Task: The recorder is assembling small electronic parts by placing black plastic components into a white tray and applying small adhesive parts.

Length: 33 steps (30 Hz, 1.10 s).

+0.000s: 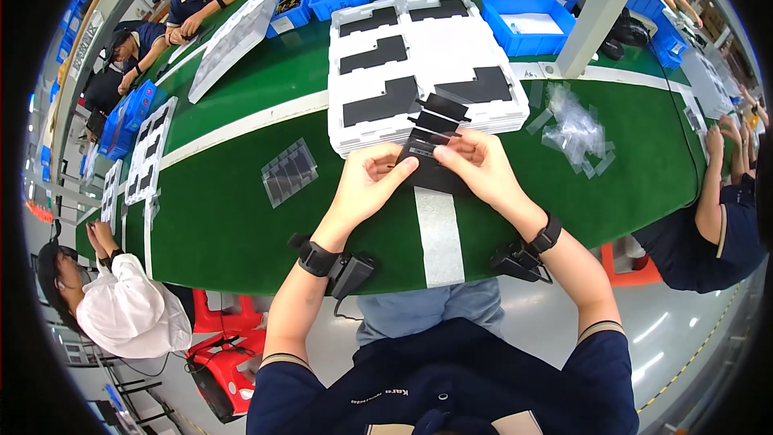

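- I hold a flat black panel [439, 179] in front of me, low over the table [241, 246], just on my side of the stacked white trays [439, 50].
- The panel looks thin and matt, with straight sides; a small grey printed patch shows near my thumbs.
- Above its upper edge, narrow black strips [441, 106] fan out in steps, with clear film showing around them; I cannot tell how they join the panel.
- My left hand [372, 181] is closed on the panel's left side, thumb on its face, fingers curled.
- My right hand [481, 163] pinches near the strips' lower right, thumb pressed toward the panel's middle.
- Ahead, the tray rim is close to my fingertips, so the room there is tight.
- To my left lies a sheet of dark strips [290, 172], with wide green surface between it and the table's curved near edge.
- To my right, a heap of clear film scraps [576, 130] sits near the tray corner; green surface runs below it.
- A white band [440, 235] leads from beneath the panel to the near edge.
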Each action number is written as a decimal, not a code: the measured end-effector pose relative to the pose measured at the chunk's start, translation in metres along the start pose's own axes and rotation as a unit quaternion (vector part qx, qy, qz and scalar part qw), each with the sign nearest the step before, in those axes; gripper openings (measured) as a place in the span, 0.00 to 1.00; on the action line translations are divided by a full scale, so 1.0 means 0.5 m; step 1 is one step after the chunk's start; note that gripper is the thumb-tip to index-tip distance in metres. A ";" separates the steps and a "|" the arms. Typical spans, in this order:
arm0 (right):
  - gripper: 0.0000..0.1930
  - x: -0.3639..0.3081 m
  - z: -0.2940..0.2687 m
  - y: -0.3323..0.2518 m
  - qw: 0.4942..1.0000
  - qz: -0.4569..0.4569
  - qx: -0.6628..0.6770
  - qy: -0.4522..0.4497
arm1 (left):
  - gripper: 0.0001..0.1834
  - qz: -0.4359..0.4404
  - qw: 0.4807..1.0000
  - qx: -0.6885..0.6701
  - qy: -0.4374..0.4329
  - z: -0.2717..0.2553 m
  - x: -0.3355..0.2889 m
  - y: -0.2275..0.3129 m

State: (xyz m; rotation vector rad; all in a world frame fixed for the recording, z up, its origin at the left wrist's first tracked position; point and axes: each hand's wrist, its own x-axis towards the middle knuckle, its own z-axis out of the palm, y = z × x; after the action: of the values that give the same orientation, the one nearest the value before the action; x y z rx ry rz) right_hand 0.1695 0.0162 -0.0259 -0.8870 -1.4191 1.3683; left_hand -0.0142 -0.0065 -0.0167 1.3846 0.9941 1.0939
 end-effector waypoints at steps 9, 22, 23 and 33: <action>0.13 0.015 -0.046 -0.012 0.991 -0.011 0.066 0.113 | 0.08 0.011 0.999 0.026 0.038 -0.008 0.003 -0.024; 0.16 -0.005 0.010 -0.001 0.989 -0.135 -0.055 -0.024 | 0.11 0.023 1.000 0.002 -0.003 -0.005 -0.004 -0.012; 0.16 -0.005 0.008 -0.002 0.989 -0.135 -0.058 -0.026 | 0.11 0.031 0.999 -0.005 -0.001 -0.002 0.001 -0.009; 0.22 -0.008 0.001 -0.028 0.939 -0.220 -0.242 -0.106 | 0.10 -0.011 0.999 0.019 -0.024 0.001 -0.001 -0.008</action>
State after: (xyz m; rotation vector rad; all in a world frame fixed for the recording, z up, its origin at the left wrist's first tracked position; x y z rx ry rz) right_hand 0.1719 0.0107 -0.0126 -0.6705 -2.0299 0.8009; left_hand -0.0139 -0.0068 -0.0210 1.4213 0.9972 1.0246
